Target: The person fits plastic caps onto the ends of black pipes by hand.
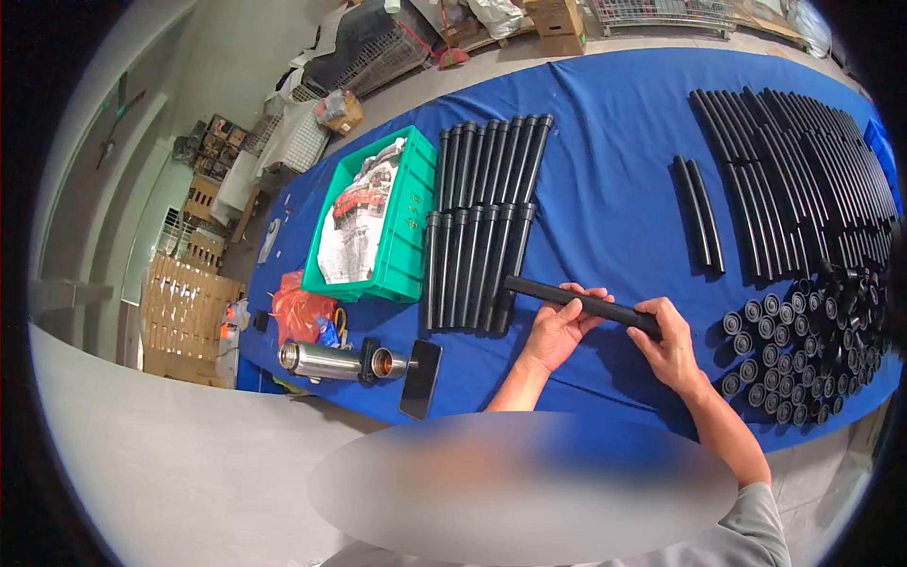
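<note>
A black tube (605, 307) is held slanting above the blue cloth. My left hand (559, 333) supports it from below near its middle, fingers closed around it. At its right end, my right hand (669, 342) grips it between thumb and fingers. Left of my hands lie two rows of capped black tubes (472, 265). Two loose black tubes (699, 213) rest to the upper right, beside a large spread of black tubes (803, 170). Round black caps (784, 354) are clustered to the right of my right hand.
A green crate (402, 217) with printed paper stands at the left. Nearer are a steel flask (326, 361), an open metal cup (385, 363), a phone (420, 380) and a red plastic bag (300, 310). The blue table cloth (614, 132) ends in front of my body.
</note>
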A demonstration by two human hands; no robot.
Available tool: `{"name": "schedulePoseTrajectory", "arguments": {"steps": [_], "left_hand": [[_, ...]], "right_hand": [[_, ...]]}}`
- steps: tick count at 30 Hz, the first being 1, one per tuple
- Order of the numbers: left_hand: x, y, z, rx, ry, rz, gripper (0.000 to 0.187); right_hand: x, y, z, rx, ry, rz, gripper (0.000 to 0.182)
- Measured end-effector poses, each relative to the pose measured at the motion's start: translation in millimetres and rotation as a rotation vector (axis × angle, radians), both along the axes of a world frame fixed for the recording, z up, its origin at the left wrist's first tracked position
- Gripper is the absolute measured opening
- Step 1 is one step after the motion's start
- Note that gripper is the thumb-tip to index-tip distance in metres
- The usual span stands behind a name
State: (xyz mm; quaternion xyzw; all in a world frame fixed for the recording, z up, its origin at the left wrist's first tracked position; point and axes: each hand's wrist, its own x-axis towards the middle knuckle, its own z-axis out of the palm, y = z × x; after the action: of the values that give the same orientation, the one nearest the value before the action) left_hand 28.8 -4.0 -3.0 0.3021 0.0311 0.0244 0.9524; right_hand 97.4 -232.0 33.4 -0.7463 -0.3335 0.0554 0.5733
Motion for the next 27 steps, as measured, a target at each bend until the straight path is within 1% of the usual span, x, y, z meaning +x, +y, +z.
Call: {"name": "schedulePoseTrajectory", "arguments": {"steps": [2,3,5,8,11,14,16,18,20,23,27], "left_hand": [[-1,-1,-2,0.002,-0.006,-0.005,0.021],[1,0,-1,0.009,-0.019,-0.003,0.021],[1,2,-1,0.023,-0.018,0.007,0.022],[-1,2,1,0.049,0.010,0.030,0.022],[-6,-3,1,0.077,0.018,0.047,0.025],[-7,-5,5,0.083,0.043,0.061,0.025],[-6,-6,8,0.085,0.064,0.069,0.026],[-4,-6,8,0.094,0.074,0.076,0.025],[-4,-4,4,0.072,0.048,0.069,0.026],[-2,-2,2,0.049,0.008,0.032,0.025],[-3,-7,12,0.088,0.066,0.037,0.027]], "right_hand": [[-1,0,0,0.010,-0.058,0.001,0.029],[0,1,1,-0.002,-0.031,0.003,0.029],[-1,0,2,-0.035,0.034,0.008,0.029],[-1,2,-2,-0.016,0.242,0.026,0.030],[-1,2,-8,-0.023,0.185,0.012,0.031],[-1,2,-6,-0.039,0.234,0.005,0.032],[0,2,-3,-0.039,0.052,-0.020,0.034],[-2,4,-3,-0.009,-0.063,-0.040,0.036],[-2,1,-2,-0.031,-0.043,-0.001,0.035],[1,-2,13,-0.093,0.500,0.084,0.034],[1,0,-4,-0.008,0.013,-0.016,0.032]]}}
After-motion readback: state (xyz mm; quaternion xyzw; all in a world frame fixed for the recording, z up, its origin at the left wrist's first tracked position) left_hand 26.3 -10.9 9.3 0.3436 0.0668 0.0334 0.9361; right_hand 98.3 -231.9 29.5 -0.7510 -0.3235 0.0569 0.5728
